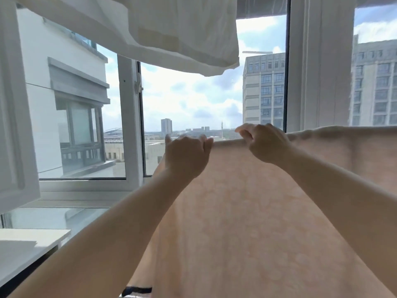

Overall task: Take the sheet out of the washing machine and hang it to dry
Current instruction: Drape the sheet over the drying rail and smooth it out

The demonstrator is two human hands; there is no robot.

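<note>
Here, at the centre of the frame, the left hand (186, 155) and right hand (264, 145) each curl their fingers over the top edge of one peach sheet (236, 222), which falls away toward the lower right, its left edge running free. Beyond, a white cloth (171, 33) hangs along the top, perhaps folded over, before a window (129, 117) with open sky.

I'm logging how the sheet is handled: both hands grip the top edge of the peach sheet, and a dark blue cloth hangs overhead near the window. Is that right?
Not quite. The head view shows the left hand and right hand gripping the top edge of the peach sheet, but the cloth overhead near the window is white, not dark blue.
</note>
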